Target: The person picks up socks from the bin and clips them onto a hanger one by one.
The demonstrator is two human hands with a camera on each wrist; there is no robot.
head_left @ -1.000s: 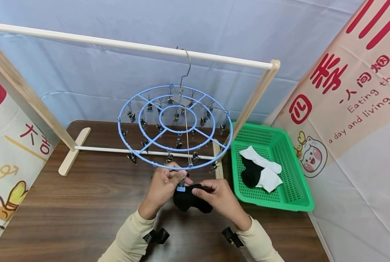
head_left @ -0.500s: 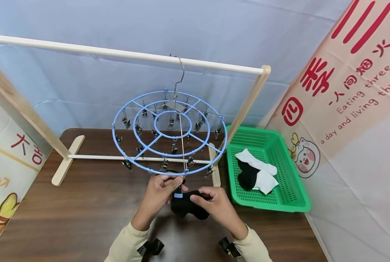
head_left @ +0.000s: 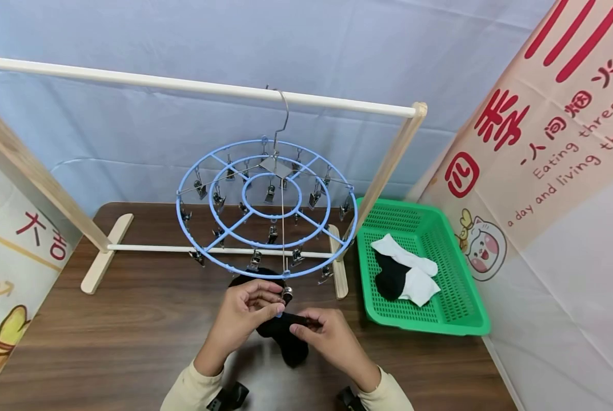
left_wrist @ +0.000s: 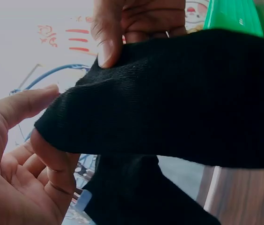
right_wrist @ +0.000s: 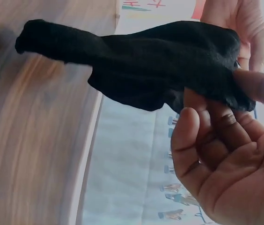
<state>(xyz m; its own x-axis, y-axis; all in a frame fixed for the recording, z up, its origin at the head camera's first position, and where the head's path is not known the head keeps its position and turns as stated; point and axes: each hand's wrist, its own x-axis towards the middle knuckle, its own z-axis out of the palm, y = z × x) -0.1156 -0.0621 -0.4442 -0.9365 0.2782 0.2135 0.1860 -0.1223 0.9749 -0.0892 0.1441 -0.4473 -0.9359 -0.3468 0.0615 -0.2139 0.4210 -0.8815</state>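
A black sock (head_left: 288, 342) hangs between both hands, its toe end drooping over the table. My left hand (head_left: 241, 311) pinches one edge of the sock's opening between thumb and index finger, as the left wrist view shows. Opposite it, my right hand (head_left: 332, 339) pinches the cuff, thumb on top and fingers beneath. A metal clip (head_left: 287, 294) hangs from the front rim of the round blue drying hanger (head_left: 249, 216), right beside my left fingertips. Behind my left hand, a second black sock (head_left: 257, 275) shows under the hanger; in the left wrist view a blue-tipped clip (left_wrist: 83, 200) is at its edge.
The hanger, with several clips, hangs by a metal hook (head_left: 287, 111) from the white rod (head_left: 183, 84) of a wooden stand. A green basket (head_left: 460, 274) on the right holds white socks (head_left: 419, 285) and a black one (head_left: 391, 279). Printed cloth walls surround the wooden table (head_left: 131, 331).
My left fingers have left the front clip and moved to the sock's edge. Both hands and the sock are lower, with the sock's end hanging further down.
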